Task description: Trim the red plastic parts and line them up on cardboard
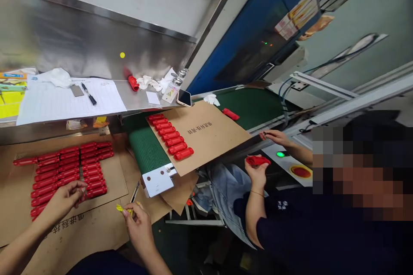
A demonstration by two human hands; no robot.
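Note:
My left hand (pixel 67 197) hovers over the rows of red cylindrical parts (pixel 69 169) on brown cardboard at the lower left. Its thumb and fingertips are pinched together, and what they hold, if anything, is too small to name. My right hand (pixel 140 223) is closed on a knife (pixel 134 192) with a thin metal blade pointing up. A small crumpled yellow piece (pixel 120 208) shows at the same fingertips. Several more red parts (pixel 174 141) lie in a column on a cardboard sheet (pixel 209 137) over the green conveyor belt (pixel 145 146).
At the right a co-worker holds a red part (pixel 258 160) in one hand. A metal shelf (pixel 135 104) bears paper with a pen (pixel 88 93), a phone (pixel 184 98) and tissues. One red part (pixel 230 114) lies on the farther belt.

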